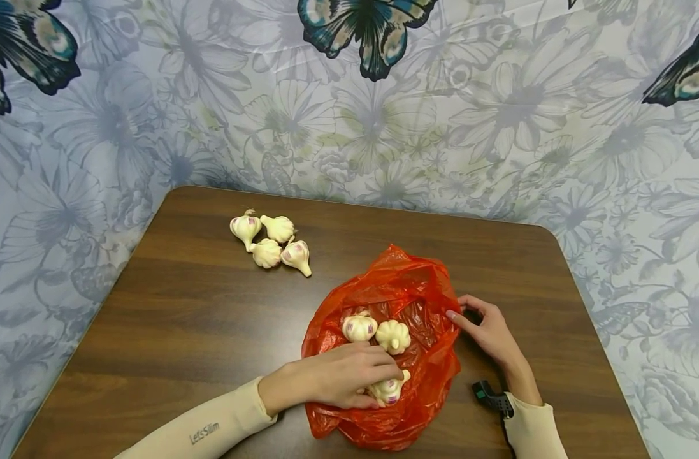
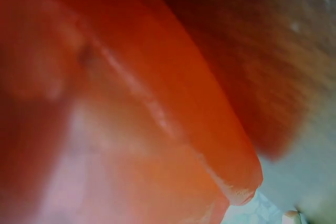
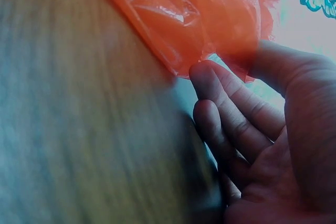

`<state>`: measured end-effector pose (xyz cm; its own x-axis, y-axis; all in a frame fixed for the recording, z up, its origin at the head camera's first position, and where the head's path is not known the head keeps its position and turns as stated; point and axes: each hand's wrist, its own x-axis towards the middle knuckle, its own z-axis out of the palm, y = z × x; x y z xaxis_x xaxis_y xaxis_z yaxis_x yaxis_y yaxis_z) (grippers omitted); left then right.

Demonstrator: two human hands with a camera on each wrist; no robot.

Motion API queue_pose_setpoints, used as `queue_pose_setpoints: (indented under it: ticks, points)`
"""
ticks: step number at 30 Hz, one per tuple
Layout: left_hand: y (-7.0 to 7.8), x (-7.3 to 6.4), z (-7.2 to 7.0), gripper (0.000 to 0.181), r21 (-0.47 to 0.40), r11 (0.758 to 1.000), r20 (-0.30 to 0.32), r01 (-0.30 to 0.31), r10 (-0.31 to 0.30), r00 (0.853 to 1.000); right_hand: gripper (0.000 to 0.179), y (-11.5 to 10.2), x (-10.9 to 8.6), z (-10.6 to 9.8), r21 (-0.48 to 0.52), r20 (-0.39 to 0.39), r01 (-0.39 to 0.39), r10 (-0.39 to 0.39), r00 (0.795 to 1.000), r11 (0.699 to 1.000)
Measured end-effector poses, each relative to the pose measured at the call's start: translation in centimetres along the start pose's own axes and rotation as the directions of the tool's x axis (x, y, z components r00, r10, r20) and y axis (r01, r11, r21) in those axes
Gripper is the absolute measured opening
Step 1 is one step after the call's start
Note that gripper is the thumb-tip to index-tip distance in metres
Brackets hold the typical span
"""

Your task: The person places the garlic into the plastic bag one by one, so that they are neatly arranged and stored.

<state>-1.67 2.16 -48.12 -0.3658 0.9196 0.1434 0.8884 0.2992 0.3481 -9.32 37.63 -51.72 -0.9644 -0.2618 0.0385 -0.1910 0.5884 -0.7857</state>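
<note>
A red plastic bag [image 1: 435,376] lies spread with its mouth up at the front middle of the table. Two garlic bulbs [image 1: 393,336] rest inside it side by side. Just in front of them my left hand [image 1: 349,375] reaches over the bag's left rim, fingers and thumb around another garlic bulb [image 1: 390,390], partly covered by the hand. Red film fills most of the left wrist view, blurred. My right hand [image 1: 492,331] pinches the bag's right rim between thumb and fingers; the right wrist view shows the film [image 3: 173,19] between them.
Several garlic bulbs [image 1: 267,253] lie in a close group on the wooden table [image 1: 183,319], toward the back left. Behind the table hangs a flowered cloth [image 1: 395,146] with butterflies. A dark strap with a small device [image 1: 492,399] is on the right wrist.
</note>
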Motion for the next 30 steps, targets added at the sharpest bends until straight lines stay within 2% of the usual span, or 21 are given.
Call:
queue_pose_setpoints:
  ticks: [7,17,22,26,30]
  points:
    - [-0.1,0.1,0.1,0.054,0.037,0.999,0.011,-0.006,0.006,1.000,0.010,0.1,0.0,0.0,-0.003,-0.008,-0.002,0.002,1.000,1.000]
    - [-0.1,0.1,-0.6,0.048,0.022,0.999,-0.063,-0.037,0.039,0.997,0.010,0.1,0.0,-0.1,0.007,0.001,0.007,-0.007,1.000,1.000]
    - [-0.4,0.0,-1.2,0.042,0.010,0.997,-0.121,-0.071,0.072,0.990,0.010,0.1,0.1,-0.1,0.003,-0.001,0.008,-0.008,1.000,1.000]
    - [-0.7,-0.2,-1.9,0.033,-0.060,0.991,-0.230,-0.120,0.103,0.968,0.010,0.0,0.0,-0.1,0.005,0.011,0.010,-0.010,1.000,1.000]
    - [-1.1,-0.3,-3.0,0.025,-0.077,0.983,-0.363,-0.167,0.129,0.923,0.010,0.0,0.0,-0.1,0.012,0.012,0.006,-0.006,1.000,1.000]
